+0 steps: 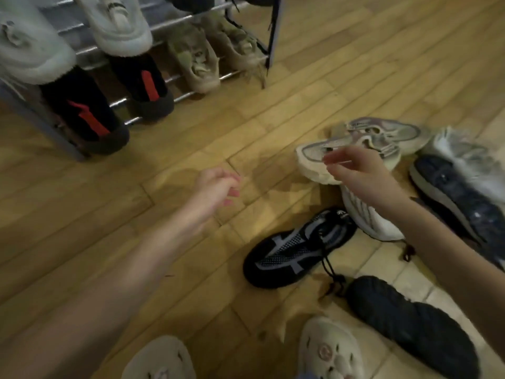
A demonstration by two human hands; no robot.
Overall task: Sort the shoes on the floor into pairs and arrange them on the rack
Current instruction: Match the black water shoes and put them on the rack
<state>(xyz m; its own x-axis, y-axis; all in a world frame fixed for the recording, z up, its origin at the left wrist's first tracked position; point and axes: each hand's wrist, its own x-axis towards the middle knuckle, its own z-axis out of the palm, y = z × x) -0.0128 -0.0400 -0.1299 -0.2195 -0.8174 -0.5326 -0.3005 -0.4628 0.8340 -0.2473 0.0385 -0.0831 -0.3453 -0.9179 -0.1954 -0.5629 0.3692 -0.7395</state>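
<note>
Between the 2 hands, bare wooden floor [191,138] is seen. Nothing is held by the left hand [216,191], whose fingers are loosely curled above the boards. The right hand [358,170] is half open, thumb and fingers apart, empty, and is hovering over a pale sneaker [314,162]; contact cannot be confirmed. A second pale sneaker [388,131] lies just beyond it. Below the right forearm, a black mesh shoe [295,250] and a white shoe [369,217] lie touching. Far beyond the left hand stands the rack [191,16], where 2 black-and-red shoes [147,83] and 2 beige sneakers [199,64] are already paired.
</note>
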